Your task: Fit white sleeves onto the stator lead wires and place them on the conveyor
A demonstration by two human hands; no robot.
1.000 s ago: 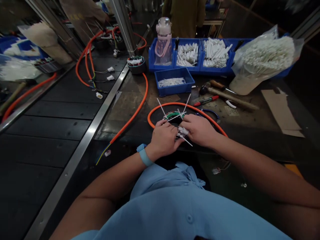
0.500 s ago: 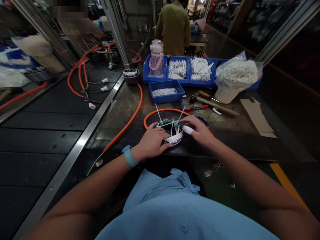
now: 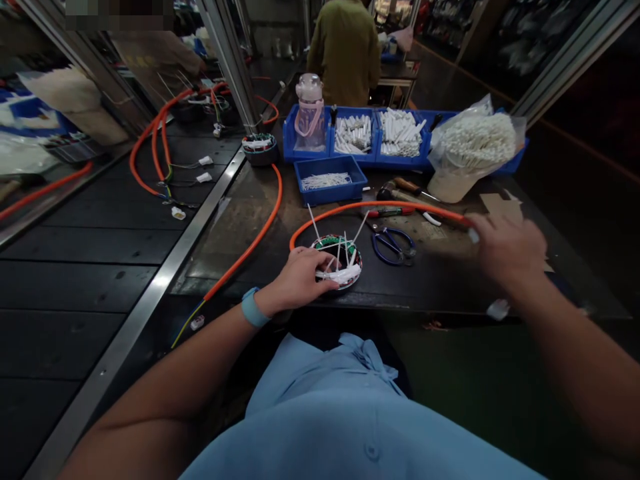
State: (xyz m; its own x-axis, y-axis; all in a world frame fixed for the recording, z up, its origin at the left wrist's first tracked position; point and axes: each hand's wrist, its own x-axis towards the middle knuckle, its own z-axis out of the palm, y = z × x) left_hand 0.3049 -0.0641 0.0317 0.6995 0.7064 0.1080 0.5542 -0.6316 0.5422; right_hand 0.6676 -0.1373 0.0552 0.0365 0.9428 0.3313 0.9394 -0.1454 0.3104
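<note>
In the head view, my left hand [image 3: 305, 277] grips the near left side of a motor stator [image 3: 356, 267], a ring with green and red windings and white sleeving. Thin white cable ties stick up from it. Out to the right, my right hand [image 3: 513, 253] is blurred, its fingers closed on the orange cable [image 3: 380, 205] that curves from behind the stator. A white wrap shows on one of its fingers. A white connector [image 3: 499, 309] hangs blurred below that hand. Blue-handled pliers [image 3: 393, 245] lie on the bench between my hands.
Blue bins [image 3: 353, 137] of white tubes line the back, beside a bottle [image 3: 310, 113] and a bag of ties [image 3: 473, 143]. A blue tray [image 3: 330, 193] and a hammer [image 3: 400, 190] lie nearer. Another stator [image 3: 260, 150] trails orange cable at left. A person [image 3: 345, 50] stands beyond.
My right hand has left the stator and swung right, drawing the orange cable out across the bench. The pliers have come into full view. My left hand stays at the stator.
</note>
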